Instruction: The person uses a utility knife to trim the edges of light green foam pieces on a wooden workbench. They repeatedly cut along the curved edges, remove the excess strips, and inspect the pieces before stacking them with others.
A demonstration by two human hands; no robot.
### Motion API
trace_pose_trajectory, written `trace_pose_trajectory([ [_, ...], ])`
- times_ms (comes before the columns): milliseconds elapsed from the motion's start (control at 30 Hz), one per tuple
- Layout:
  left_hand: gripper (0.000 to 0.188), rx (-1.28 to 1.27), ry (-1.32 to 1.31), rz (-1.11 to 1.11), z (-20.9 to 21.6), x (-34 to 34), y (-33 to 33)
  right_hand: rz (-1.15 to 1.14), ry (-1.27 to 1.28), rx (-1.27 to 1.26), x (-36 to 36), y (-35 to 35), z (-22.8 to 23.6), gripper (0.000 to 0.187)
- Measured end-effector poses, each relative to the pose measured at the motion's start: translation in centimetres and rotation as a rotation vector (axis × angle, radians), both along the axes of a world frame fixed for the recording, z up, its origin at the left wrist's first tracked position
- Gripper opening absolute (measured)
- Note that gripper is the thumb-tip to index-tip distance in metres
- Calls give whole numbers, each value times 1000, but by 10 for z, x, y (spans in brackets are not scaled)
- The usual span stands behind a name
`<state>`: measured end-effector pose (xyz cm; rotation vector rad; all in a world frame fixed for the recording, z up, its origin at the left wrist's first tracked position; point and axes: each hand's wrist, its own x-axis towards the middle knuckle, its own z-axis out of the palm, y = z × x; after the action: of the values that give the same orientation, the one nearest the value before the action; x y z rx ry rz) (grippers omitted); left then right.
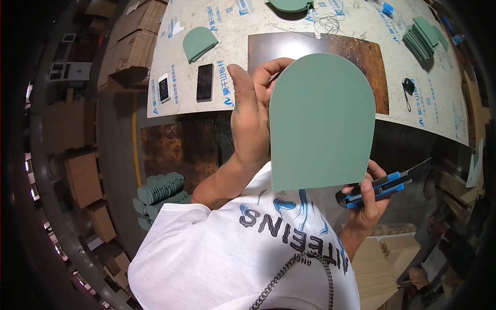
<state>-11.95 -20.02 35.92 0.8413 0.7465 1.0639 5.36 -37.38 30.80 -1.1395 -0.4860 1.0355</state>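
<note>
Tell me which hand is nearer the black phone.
Left. The left hand is close, to the right of the black phone; the right hand is farther, toward lower right, holding the blue utility knife.

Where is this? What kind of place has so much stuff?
It looks like a workshop or small factory: there's a big worktable, stacked green pieces, and a knife in the person's right hand.
</note>
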Motion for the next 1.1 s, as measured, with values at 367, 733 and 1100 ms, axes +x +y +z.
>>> trace_pose_trajectory([
  [367, 84, -54, -7, 11, -6, -1, 3, 0, -42, 13, 3, 1, -3, 51],
  [733, 77, -88, -241, -116, -23, -16, 15, 15, 90, 18, 2, 6, 8, 43],
  [1100, 70, 2, 19, -22, -27, -8, 11, 60, 104, 69, 9, 4, 7, 45],
])
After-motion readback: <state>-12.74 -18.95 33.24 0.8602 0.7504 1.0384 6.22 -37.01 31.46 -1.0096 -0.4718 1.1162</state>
